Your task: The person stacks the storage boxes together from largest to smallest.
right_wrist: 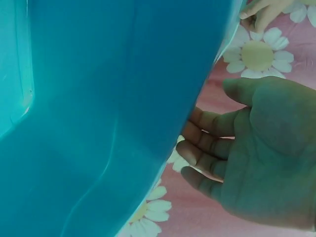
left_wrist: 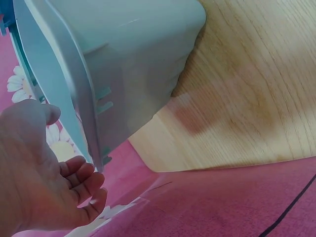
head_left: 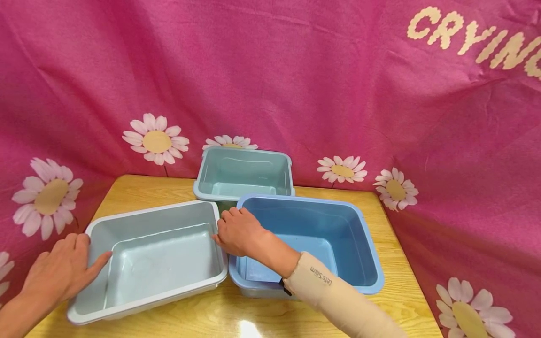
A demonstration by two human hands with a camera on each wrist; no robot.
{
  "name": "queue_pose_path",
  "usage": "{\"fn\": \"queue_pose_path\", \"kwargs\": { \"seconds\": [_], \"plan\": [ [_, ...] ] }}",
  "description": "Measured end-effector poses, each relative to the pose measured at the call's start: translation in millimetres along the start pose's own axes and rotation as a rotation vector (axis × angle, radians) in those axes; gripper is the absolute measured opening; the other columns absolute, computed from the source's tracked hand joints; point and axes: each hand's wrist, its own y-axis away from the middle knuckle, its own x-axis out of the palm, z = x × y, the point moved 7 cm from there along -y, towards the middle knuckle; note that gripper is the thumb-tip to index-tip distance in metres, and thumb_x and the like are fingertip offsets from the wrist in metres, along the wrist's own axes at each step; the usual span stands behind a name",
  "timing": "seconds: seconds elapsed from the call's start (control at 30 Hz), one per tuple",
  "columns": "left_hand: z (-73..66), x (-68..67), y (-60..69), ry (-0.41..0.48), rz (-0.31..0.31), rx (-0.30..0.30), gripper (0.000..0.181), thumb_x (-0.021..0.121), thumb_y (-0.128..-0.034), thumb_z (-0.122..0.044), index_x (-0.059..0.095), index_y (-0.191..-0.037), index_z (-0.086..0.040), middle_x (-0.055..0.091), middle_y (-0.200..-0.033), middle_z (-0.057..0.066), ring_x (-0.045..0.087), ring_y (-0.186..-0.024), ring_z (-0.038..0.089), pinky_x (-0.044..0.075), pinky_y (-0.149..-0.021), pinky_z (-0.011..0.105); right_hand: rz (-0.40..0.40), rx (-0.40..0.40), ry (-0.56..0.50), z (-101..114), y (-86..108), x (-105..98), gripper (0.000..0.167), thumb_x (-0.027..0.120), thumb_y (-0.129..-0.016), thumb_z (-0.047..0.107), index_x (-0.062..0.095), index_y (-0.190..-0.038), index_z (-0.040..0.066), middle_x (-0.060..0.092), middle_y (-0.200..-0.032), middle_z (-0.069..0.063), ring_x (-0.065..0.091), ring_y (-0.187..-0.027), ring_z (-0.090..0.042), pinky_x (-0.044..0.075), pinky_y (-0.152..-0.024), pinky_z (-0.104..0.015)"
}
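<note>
My left hand is at the left end of a pale grey plastic bin, its thumb stretched out beside the rim. In the left wrist view, the loosely bent fingers of that hand are beside the rim corner, thumb apart from them. My right hand is at the bin's opposite end, next to a blue bin. The right wrist view shows this hand with relaxed fingers against a bin's edge and the thumb apart; some fingertips are hidden there.
A smaller teal bin stands behind the other two. All are on a light wooden table. Pink cloth with printed daisies hangs behind and at both sides. The right forearm, in a beige sleeve, crosses the blue bin.
</note>
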Motion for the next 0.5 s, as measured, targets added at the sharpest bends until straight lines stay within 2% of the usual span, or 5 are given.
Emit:
{"fn": "queue_pose_path", "kwargs": {
  "seconds": [0.3,0.5],
  "plan": [
    [2.4,0.8,1.5,0.010,0.006,-0.010,0.051,0.069,-0.0890,-0.038,0.043,-0.088,0.007,0.040,-0.072,0.010,0.044,-0.062,0.026,0.040,-0.050,0.040,0.109,0.008,0.128,7.6,-11.8,5.1,0.045,0.035,-0.106,0.048,0.065,-0.126,0.021,0.055,-0.110,0.005,0.045,-0.103,-0.014,0.035,-0.087,-0.027],
    [7.7,1.7,2.2,0.015,0.006,-0.033,0.051,0.071,-0.0879,-0.035,0.043,-0.088,0.008,0.041,-0.071,0.011,0.045,-0.062,0.027,0.042,-0.050,0.042,0.141,0.021,0.190,11.5,-17.9,10.2,0.045,0.034,-0.106,0.050,0.066,-0.128,0.026,0.057,-0.114,0.007,0.043,-0.104,-0.014,0.031,-0.090,-0.031]
  ]
}}
